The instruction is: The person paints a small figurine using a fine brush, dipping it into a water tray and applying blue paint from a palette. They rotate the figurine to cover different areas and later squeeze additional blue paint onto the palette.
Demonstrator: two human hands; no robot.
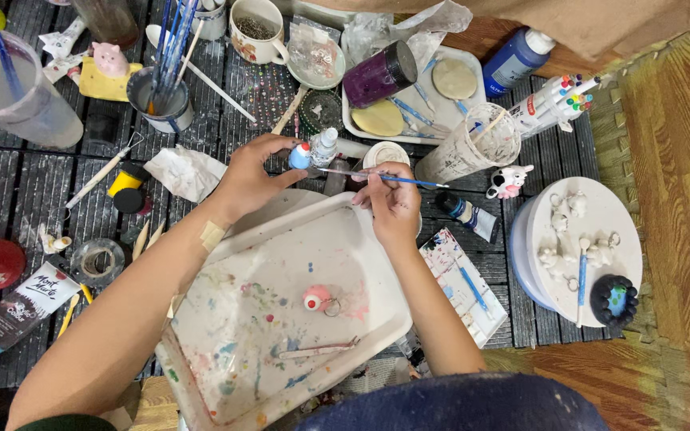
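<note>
My left hand (251, 175) pinches a small blue figurine with a white and red top (300, 155) above the far edge of a paint-stained white tray (225, 319). A thin blue-handled paintbrush (409, 179) lies level in my right hand (393, 203), its tip pointing left and reaching the figurine. A small pink figurine with a key ring (318, 298) lies on the tray, with a paint-smeared tool (317, 349) nearer to me.
Cup of brushes (161, 96), clear water tub (9, 88), purple jar (378, 73) on a white tray, marker set (557, 100), small cow figurine (509, 181). Round white board (600, 215) with unpainted figurines at right. Paint tube (9, 315) at left, stained palette (465, 283).
</note>
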